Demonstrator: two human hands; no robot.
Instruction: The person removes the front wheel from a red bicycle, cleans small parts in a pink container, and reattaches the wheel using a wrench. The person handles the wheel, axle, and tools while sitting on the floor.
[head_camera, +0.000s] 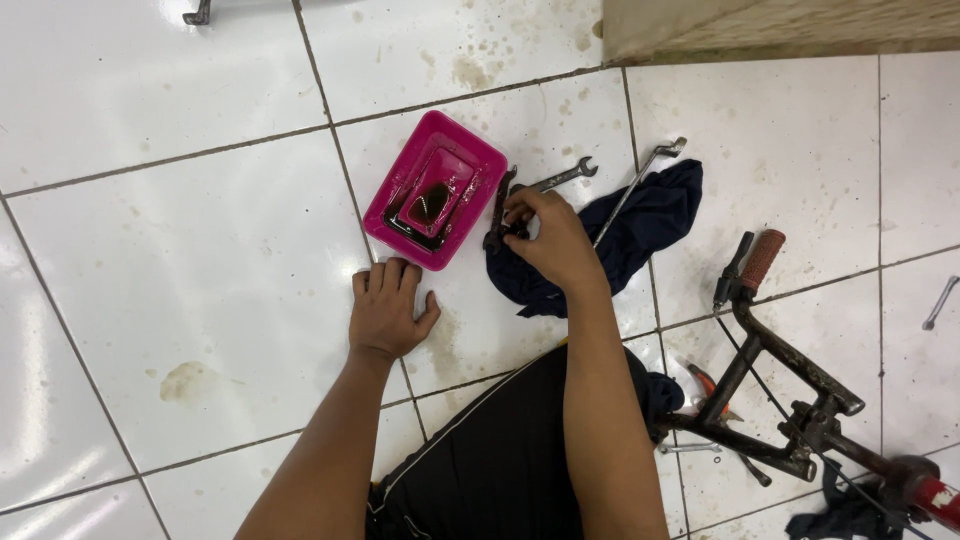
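The left hand (385, 310) lies flat and open on the white floor (200, 250), holding nothing, likely propping the person up. The right hand (545, 238) pinches a small dark part (497, 212), maybe a wrench, over a dark blue rag (650, 225) beside the pink tray (437, 190). Two wrenches (565, 177) lie just past the fingers. A bike handlebar (760, 262) sits well apart on the right.

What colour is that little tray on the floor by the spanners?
The tray is bright pink, holding dark liquid; the head view shows it best.
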